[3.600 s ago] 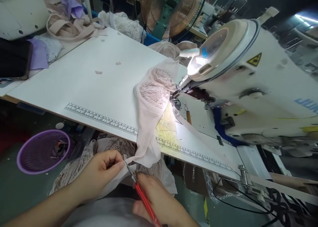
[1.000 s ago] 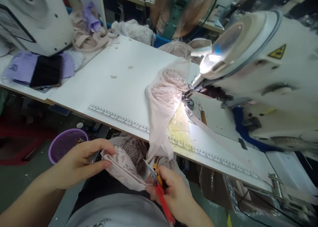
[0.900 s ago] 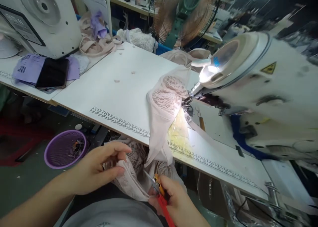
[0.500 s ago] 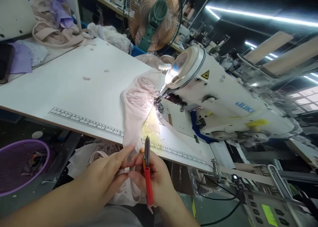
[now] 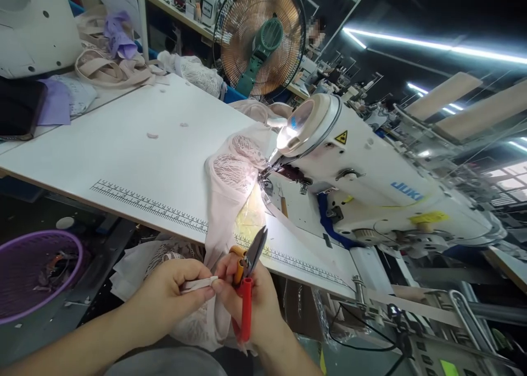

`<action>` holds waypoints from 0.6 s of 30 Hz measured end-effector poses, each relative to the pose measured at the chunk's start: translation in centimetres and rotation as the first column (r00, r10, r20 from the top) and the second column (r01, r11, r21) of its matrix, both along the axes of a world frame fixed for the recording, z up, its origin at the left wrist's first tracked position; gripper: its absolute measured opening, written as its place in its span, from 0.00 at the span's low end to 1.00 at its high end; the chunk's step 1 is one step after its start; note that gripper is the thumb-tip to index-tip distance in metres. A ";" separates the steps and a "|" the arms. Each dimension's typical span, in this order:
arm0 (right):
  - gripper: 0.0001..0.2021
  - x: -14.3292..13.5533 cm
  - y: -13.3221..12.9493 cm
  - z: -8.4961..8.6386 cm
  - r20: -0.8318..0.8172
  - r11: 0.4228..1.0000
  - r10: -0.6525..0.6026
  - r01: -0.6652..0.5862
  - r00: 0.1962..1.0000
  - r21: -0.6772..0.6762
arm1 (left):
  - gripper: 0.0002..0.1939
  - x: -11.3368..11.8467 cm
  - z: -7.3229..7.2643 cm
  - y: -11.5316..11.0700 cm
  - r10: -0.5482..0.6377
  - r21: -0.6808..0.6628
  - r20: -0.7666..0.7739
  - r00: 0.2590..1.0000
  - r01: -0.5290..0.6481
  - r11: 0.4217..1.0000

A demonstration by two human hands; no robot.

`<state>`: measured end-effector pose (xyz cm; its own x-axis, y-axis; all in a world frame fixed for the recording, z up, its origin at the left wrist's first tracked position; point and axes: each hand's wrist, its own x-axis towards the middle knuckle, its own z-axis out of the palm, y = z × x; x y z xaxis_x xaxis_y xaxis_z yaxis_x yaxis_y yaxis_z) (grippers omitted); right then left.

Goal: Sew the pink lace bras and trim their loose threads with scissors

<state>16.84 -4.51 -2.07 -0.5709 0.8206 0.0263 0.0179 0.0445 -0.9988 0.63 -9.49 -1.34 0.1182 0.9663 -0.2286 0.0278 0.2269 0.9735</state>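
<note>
My left hand (image 5: 173, 288) is closed, pinching a narrow pale band (image 5: 198, 284) between thumb and fingers. The band's end meets the thumb and fingertips of my right hand (image 5: 263, 299). Within my right hand lies a pair of scissors (image 5: 246, 310) with red and orange handles, its dark blades pointing up and to the right. A pale pink lace garment (image 5: 233, 170) stretches from beneath the sewing machine's needle area over the table's front edge to my hands. More of its fabric hangs below my fingers.
The white sewing machine (image 5: 370, 167) stands on the right of the white table (image 5: 135, 156), which has a printed ruler (image 5: 152, 205). Behind is a fan (image 5: 263, 41). A purple basket (image 5: 41, 233) with scraps sits low on the left. A phone (image 5: 20, 107) lies at the far left.
The scissors have turned in my right hand, their blades now tilting right and the orange handle showing more. The pinched band shows more plainly between my hands. The view has shifted slightly.
</note>
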 end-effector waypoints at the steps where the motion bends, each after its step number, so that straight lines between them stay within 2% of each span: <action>1: 0.10 0.1 0.2 0.1 0.011 1.000 0.010 -0.010 1.000 -0.018 | 0.18 0.0 -0.1 0.1 0.000 -0.032 0.002 1.000 0.000 0.999; 3: 0.15 0.6 0.8 0.6 0.058 0.995 0.080 -0.076 0.995 -0.062 | 0.17 -0.1 -0.1 0.3 -0.021 -0.067 0.009 1.000 0.021 0.998; 5: 0.25 1.5 1.6 1.3 0.156 0.977 0.209 -0.202 0.965 -0.060 | 0.15 -0.3 -0.1 0.5 -0.048 -0.104 0.037 0.998 0.051 0.993; 7: 0.33 2.5 2.4 2.0 0.280 0.933 0.348 -0.361 0.895 -0.004 | 0.15 -0.6 -0.2 0.7 -0.058 -0.148 0.078 0.995 0.069 0.986; 9: 0.37 3.3 2.8 2.1 0.415 0.874 0.424 -0.484 0.805 0.045 | 0.15 -0.9 -0.3 0.8 -0.056 -0.186 0.112 0.992 0.076 0.980; 11: 0.38 4.0 2.8 1.6 0.531 0.831 0.450 -0.554 0.719 0.046 | 0.15 -1.1 -0.5 1.0 -0.052 -0.204 0.127 0.991 0.078 0.976; 14: 0.39 4.4 2.4 0.5 0.664 0.802 0.424 -0.596 0.616 0.041 | 0.15 -1.2 -0.7 1.4 -0.060 -0.223 0.130 0.990 0.088 0.971; 16: 0.39 4.4 2.0 0.0 0.714 0.798 0.388 -0.601 0.584 0.058 | 0.15 -1.3 -0.8 1.6 -0.064 -0.238 0.123 0.990 0.092 0.967; 18: 0.39 4.3 1.8 0.0 0.736 0.800 0.343 -0.592 0.584 0.097 | 0.15 -1.4 -0.9 1.8 -0.069 -0.263 0.124 0.990 0.100 0.960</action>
